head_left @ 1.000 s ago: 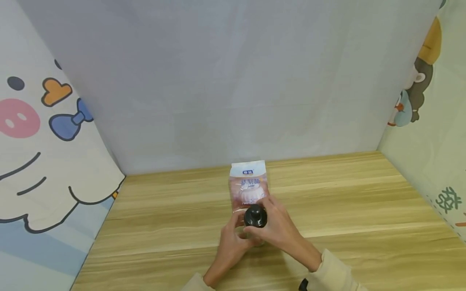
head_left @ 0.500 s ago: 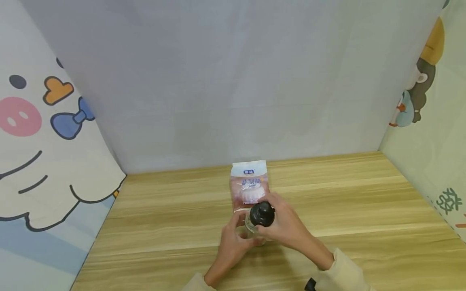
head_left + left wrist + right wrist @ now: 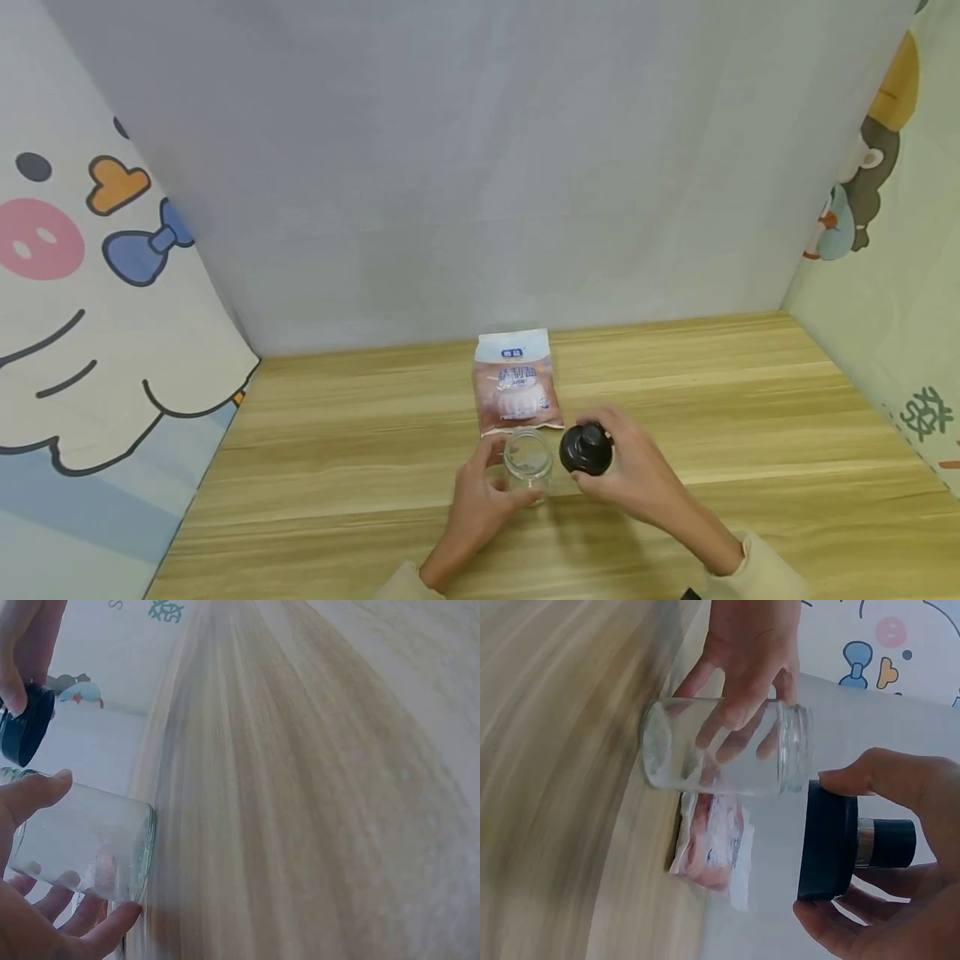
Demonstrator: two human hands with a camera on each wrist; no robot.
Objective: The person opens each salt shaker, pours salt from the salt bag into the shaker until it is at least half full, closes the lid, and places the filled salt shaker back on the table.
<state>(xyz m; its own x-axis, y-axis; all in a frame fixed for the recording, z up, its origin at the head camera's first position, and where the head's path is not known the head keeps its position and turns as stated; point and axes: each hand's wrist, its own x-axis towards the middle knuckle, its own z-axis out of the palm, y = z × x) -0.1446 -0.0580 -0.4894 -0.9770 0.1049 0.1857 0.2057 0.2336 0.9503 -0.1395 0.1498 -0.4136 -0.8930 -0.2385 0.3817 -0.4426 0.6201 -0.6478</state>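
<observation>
A clear glass jar (image 3: pixel 529 467) with a threaded neck stands upright on the wooden table, its mouth uncovered. My left hand (image 3: pixel 480 504) grips it from the left, thumb on the near side and fingers round the far side. To the right of the jar, my right hand (image 3: pixel 633 471) pinches a black lid (image 3: pixel 586 450) with a knob on top, held apart from the rim. In the right wrist view the lid (image 3: pixel 829 844) shows a silver band below its knob. Just behind the jar lies a pink and white printed packet (image 3: pixel 516 383).
The wood-grain table (image 3: pixel 337 450) reaches back to a plain grey cloth wall (image 3: pixel 480 183). Cartoon-printed cloth panels stand at the left (image 3: pixel 97 333) and right (image 3: pixel 885 333) sides.
My right hand has lifted the black lid off the jar and carried it to the right, so the jar's mouth now shows. My left hand has stayed on the jar.
</observation>
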